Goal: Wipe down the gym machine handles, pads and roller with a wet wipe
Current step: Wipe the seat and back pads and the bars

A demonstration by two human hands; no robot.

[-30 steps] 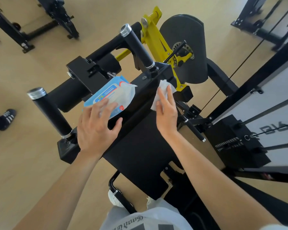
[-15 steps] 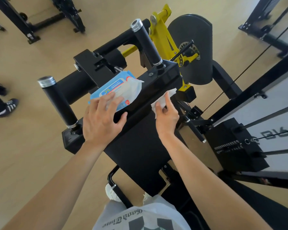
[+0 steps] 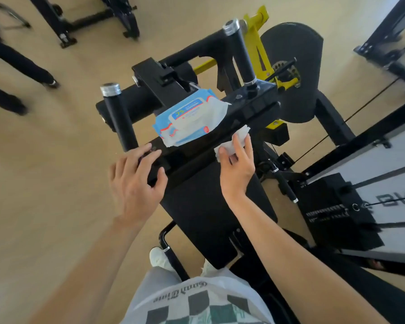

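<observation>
Left hand (image 3: 138, 181) was taken off the pack (image 3: 189, 120), which lay just beyond its fingertips, and was laid spread on the pad (image 3: 208, 206). Wipe (image 3: 234, 143) was kept pinched in the right hand (image 3: 237, 164), against the pad edge. Firm, overlapping strokes were judged needed, with the pad steadied by the left.

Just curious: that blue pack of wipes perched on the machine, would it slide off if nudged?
Probably soft and floppy: the wipes pack looks crumpled where it rests on the black bar. Its glossy film may slide easily. It lies flat, so it is unlikely to roll.
</observation>
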